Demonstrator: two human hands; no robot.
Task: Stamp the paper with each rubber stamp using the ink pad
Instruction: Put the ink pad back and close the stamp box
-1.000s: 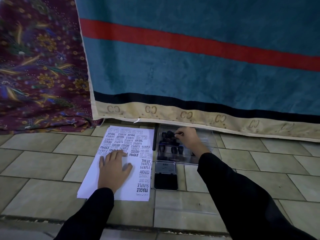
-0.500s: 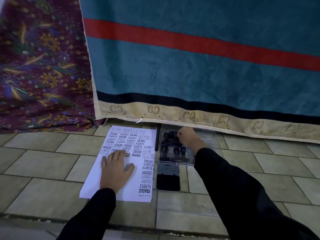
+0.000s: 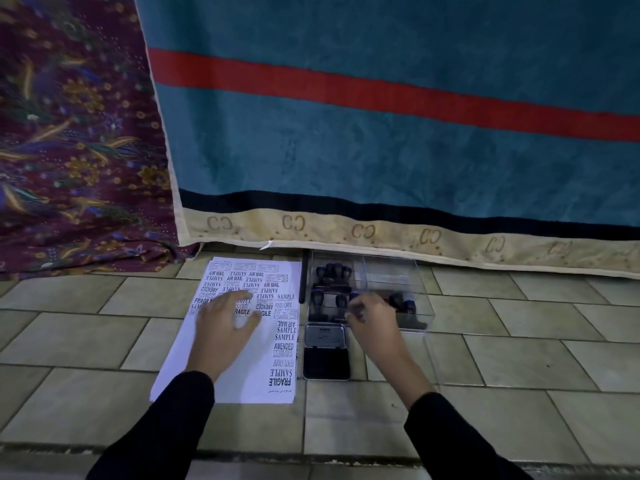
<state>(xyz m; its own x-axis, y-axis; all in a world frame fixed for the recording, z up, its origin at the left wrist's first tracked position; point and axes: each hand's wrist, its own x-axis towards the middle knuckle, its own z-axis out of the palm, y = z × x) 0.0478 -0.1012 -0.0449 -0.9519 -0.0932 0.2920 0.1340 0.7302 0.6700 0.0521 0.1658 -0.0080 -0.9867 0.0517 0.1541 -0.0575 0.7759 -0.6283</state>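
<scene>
Left hand (image 3: pixel 221 327) lies flat on the paper (image 3: pixel 249 372), fingers spread, pinning it to the tiled floor (image 3: pixel 519 358). Right hand (image 3: pixel 372 320) is at the near edge of the clear box (image 3: pixel 391 277), fingers curled. It's blurred, so I can't tell if it pinches a stamp or nothing.

Stamps (image 3: pixel 334 271) stand in the box, mostly in its left half, with a few near the right hand. The ink pad (image 3: pixel 326 363) lies open just right of the paper, lid toward the box and dark pad nearer the person.

Handling, as a judgement:
- **Stamps:** small, light and rigid, with knob handles. Best taken by the knob from above, thumb and two fingers, rubber face down.
- **Paper:** thin and likely to slide on tile, so the flat hand matters.
- **Ink pad:** the shallow case is light and may skid under a push, so press straight down.

Edges and room:
- The box walls mean a stamp must lift straight up before it moves sideways.
- The ink pad lid sits right at the box's near wall, so that spot is tight.
- The blanket (image 3: pixel 381 150) hem closes off the far side behind box and paper.
- The paper's top and right strip are full of prints. The bare white area is lower left, partly under the left hand.
- There is open tile to the right and toward the person.
</scene>
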